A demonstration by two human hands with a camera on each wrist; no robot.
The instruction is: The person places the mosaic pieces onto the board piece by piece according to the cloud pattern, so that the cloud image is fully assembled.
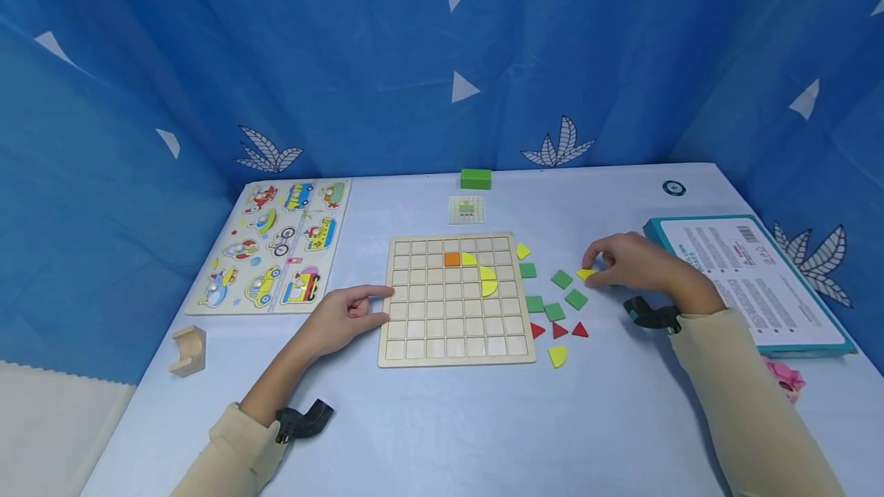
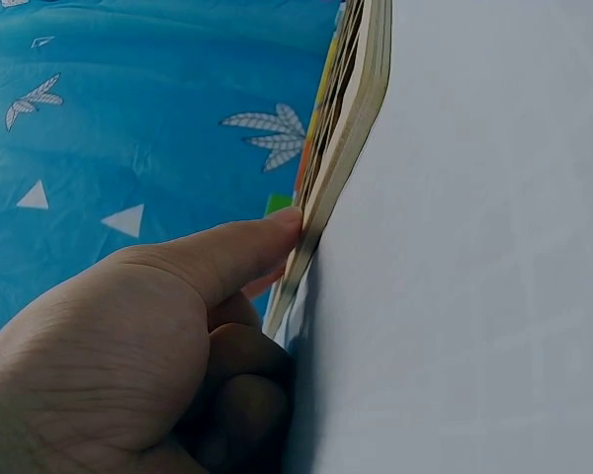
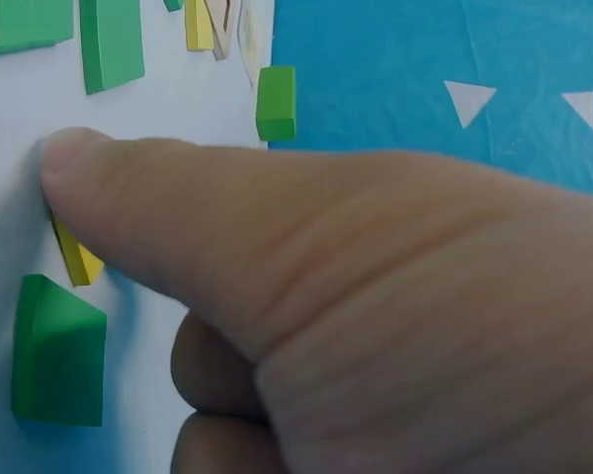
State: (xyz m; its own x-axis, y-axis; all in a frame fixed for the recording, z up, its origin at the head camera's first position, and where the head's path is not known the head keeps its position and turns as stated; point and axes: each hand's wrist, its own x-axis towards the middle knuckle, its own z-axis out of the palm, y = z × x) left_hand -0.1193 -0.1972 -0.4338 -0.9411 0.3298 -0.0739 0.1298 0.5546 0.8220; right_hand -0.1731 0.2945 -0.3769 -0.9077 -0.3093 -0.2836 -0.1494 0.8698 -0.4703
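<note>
A wooden grid board (image 1: 456, 328) lies mid-table, bearing an orange square (image 1: 452, 259) and three yellow quarter-circle pieces (image 1: 488, 273). My left hand (image 1: 341, 320) touches its left edge with index finger and thumb reaching out; in the left wrist view the thumb (image 2: 247, 252) lies against the board's side (image 2: 351, 128). To the right of the board, my right hand (image 1: 638, 267) pinches a yellow quarter-circle piece (image 1: 585, 274) between thumb and index finger. Near it lie several green squares (image 1: 562, 279), red triangles (image 1: 559, 330) and another yellow quarter-circle (image 1: 558, 356).
Behind the board are a small pattern card (image 1: 466, 210) and a green block (image 1: 476, 179). A vehicle picture puzzle (image 1: 238, 271) lies at back left, a notched wooden block (image 1: 188, 350) before it. At right sit a flat box (image 1: 760, 282) and a pink object (image 1: 785, 379).
</note>
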